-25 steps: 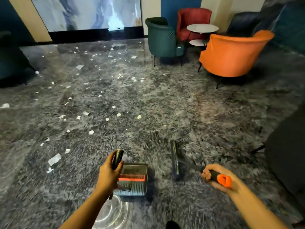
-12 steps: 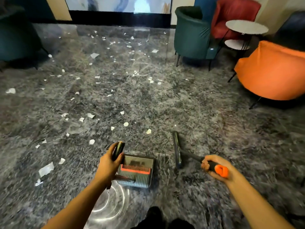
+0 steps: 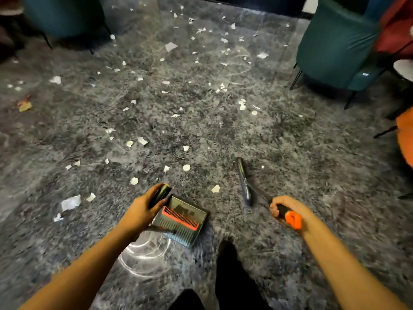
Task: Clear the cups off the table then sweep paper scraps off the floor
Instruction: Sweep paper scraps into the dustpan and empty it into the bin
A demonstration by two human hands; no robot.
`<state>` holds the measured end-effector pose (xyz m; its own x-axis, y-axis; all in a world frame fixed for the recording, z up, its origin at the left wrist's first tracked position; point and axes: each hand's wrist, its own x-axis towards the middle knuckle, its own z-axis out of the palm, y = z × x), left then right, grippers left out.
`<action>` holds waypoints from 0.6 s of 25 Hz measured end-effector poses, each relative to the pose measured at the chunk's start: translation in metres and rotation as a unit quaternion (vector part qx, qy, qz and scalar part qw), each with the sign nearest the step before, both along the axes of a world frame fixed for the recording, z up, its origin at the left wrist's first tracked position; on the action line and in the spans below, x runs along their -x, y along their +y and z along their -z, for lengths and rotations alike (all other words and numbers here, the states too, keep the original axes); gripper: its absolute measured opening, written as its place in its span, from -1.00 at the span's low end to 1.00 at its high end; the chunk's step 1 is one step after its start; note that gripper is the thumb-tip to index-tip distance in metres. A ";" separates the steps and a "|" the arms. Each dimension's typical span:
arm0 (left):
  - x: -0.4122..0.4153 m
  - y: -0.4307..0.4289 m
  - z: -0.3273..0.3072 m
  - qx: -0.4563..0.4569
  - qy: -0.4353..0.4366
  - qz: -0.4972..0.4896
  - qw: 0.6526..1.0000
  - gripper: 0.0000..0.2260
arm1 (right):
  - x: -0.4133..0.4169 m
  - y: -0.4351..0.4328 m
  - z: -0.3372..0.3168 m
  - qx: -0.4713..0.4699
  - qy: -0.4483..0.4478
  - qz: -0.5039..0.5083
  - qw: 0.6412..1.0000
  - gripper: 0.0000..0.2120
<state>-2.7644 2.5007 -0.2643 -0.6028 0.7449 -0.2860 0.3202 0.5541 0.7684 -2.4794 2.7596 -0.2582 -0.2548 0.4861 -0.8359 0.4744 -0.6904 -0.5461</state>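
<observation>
At the far left edge of the grey marbled floor [image 3: 301,153], a yellow-and-red scrap [image 3: 24,105] lies by itself. A dark armchair [image 3: 62,16] stands at the top left corner. White paper scraps [image 3: 71,202] are strewn over the floor from the left side to the middle. They lie thickest toward the far end, and a few lie just ahead of the person's hands.

Low in the view, the left hand [image 3: 140,212] is wrapped tightly round the black dustpan handle [image 3: 160,193], whose tip sticks out above the fist. The grey dustpan [image 3: 182,220], with an orange comb strip across it, hangs tilted just right of that hand. Whether it touches the floor cannot be told. One scrap lies between the dustpan and the broom head [image 3: 244,182], which is dark, blurred and down near the floor.

A thin shaft slants from the broom head back to the right hand [image 3: 288,210], whose fingers are curled firmly round the broom grip [image 3: 293,220]. The grip's orange end pokes out of the fist. A dark-clad leg [image 3: 230,262] shows between the two forearms.

A teal armchair [image 3: 335,41] stands at the upper right, and part of an orange chair [image 3: 405,139] shows at the right edge.
</observation>
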 end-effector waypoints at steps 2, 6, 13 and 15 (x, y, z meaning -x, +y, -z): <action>0.011 0.022 0.000 0.030 0.006 -0.016 0.999 -0.51 | 0.029 0.038 0.006 -0.032 -0.052 -0.081 0.995 -0.56; 0.034 0.051 -0.007 0.155 0.144 0.014 0.977 -0.49 | 0.073 0.067 0.015 -0.033 -0.072 -0.149 0.986 -0.60; 0.051 0.052 -0.008 0.168 0.205 0.017 0.964 -0.49 | 0.109 0.021 0.026 -0.024 -0.115 -0.277 0.954 -0.82; 0.056 0.051 -0.005 0.169 0.202 0.018 0.965 -0.50 | 0.114 0.007 0.023 -0.016 -0.107 -0.302 0.947 -0.82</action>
